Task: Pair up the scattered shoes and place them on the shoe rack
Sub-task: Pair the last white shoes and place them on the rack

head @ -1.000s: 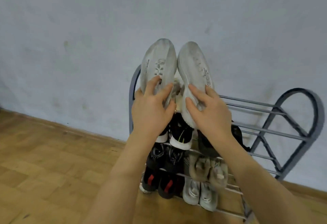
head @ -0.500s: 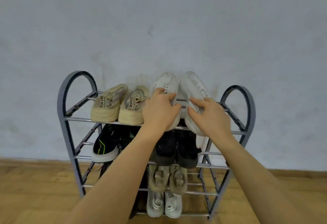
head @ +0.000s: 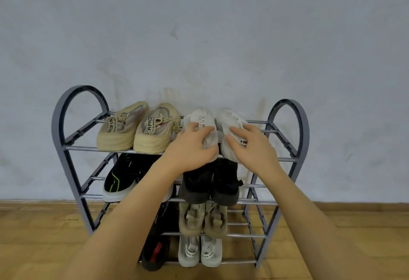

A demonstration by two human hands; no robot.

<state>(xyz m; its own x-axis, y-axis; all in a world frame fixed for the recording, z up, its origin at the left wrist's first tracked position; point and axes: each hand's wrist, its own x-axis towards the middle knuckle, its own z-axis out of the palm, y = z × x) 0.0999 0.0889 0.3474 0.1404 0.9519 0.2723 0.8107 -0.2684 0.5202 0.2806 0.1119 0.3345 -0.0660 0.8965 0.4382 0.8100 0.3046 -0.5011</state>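
A grey metal shoe rack (head: pixel 58 124) with several tiers stands against the wall. On the right half of its top tier lies a pair of white sneakers, toes toward the wall. My left hand (head: pixel 192 147) grips the left white sneaker (head: pixel 200 117) at its heel. My right hand (head: pixel 252 144) grips the right white sneaker (head: pixel 228 117) the same way. Both soles rest on the top bars. A pair of beige sneakers (head: pixel 137 129) sits on the left half of the same tier.
Lower tiers hold black sneakers (head: pixel 117 178), dark boots (head: pixel 223 182), tan shoes (head: pixel 202 220), pale grey sneakers (head: pixel 199 251) and a black shoe with red trim (head: pixel 155 251). A grey wall (head: pixel 199 36) backs the rack. Wooden floor (head: pixel 33 240) lies around it.
The white sneakers came down from in front of the wall onto the top tier. The view swung so the whole rack shows. Both hands have kept hold of the heels.
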